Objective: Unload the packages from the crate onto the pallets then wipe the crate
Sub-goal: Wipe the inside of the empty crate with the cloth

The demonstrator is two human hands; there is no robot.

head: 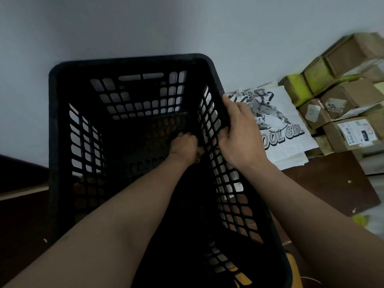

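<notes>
A black slatted crate (128, 59) fills the frame from above, its bottom bare of packages: the unloading looks done and the wiping appears under way. How much of the inside has been wiped cannot be told, and the far and left walls may yet need it.

At 2 o'clock from the crate, well apart from it, stand the stacked cardboard boxes (353, 94), some labelled and some edged in green. A white mailer bag (286, 146) printed with a cartoon figure and the words "COOL GIRL" lies at 3 o'clock, just beside the crate's right wall.

The person's right hand (241, 140) grasps that right wall from outside, thumb along the rim and fingers hooked through the slats, steadying the crate. The left hand (184, 145) reaches deep inside, at the foot of the same wall, fingers clenched round what seems to be a small pale cloth (198, 155); only a scrap of it shows.

The packages rest on a flat brown board (332, 179), at 4 o'clock, probably the pallet. A plain grey-blue wall (124, 23) runs behind everything at 12 o'clock, in dim light.
</notes>
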